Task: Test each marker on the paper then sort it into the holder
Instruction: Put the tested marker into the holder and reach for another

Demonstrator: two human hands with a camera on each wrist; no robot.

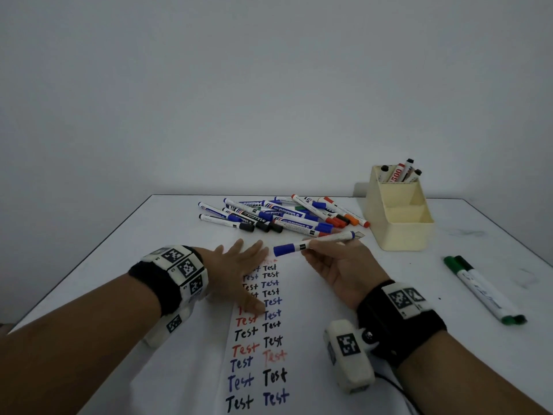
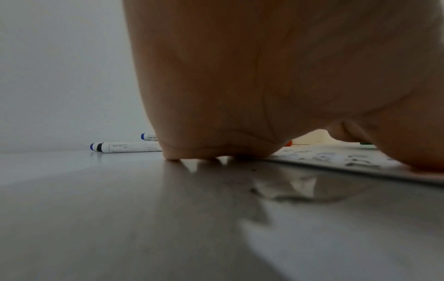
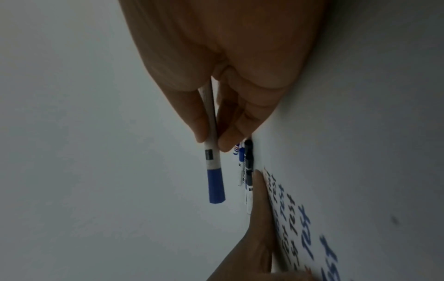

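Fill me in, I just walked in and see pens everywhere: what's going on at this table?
A person is testing markers. The right hand holds a capped blue marker above the paper, which the left hand presses flat. The paper already carries two columns of "Test" in black, red and blue. A pile of markers waits behind it, some stand in the cream holder's back compartment, and two green markers lie to the right.

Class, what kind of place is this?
Probably a plain desk or test bench indoors: a white table against a bare wall, a paper covered in "Test" scribbles, and a marker holder.
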